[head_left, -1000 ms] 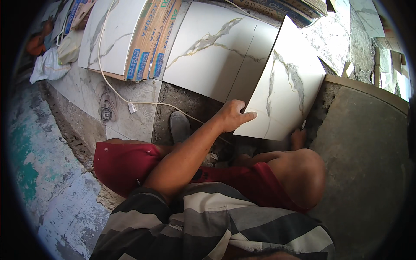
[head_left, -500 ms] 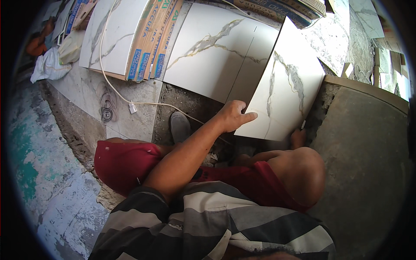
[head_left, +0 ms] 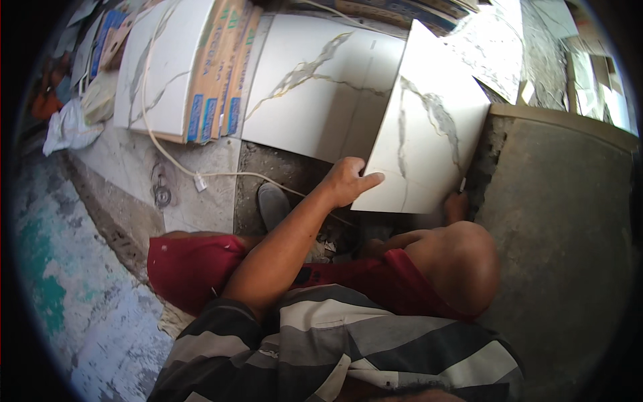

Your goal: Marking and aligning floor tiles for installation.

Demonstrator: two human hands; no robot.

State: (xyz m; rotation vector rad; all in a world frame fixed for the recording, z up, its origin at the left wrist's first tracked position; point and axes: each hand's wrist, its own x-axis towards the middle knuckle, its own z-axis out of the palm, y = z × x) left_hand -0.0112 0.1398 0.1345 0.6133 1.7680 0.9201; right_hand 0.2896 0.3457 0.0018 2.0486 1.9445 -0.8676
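My left hand grips the near left corner of a cut piece of white marble-patterned tile, thumb on its top face. Grey and gold veins run along this piece. It is tilted, partly over a larger white tile with similar veins and a thin line across its right part. At the near right corner of the piece is my right hand, partly hidden by the tile and my knee. Its fingers look closed, with a small pale thing sticking up from them that I cannot make out.
Boxed tiles stand at the left, a white tile against them. A pale cable crosses the floor towards my shoe. To the right lies a raised concrete slab. A white bag sits far left.
The view has shifted slightly, so the surroundings sit lower and further left. My left hand keeps its grip on the tile piece. Its tilt looks nearly the same.
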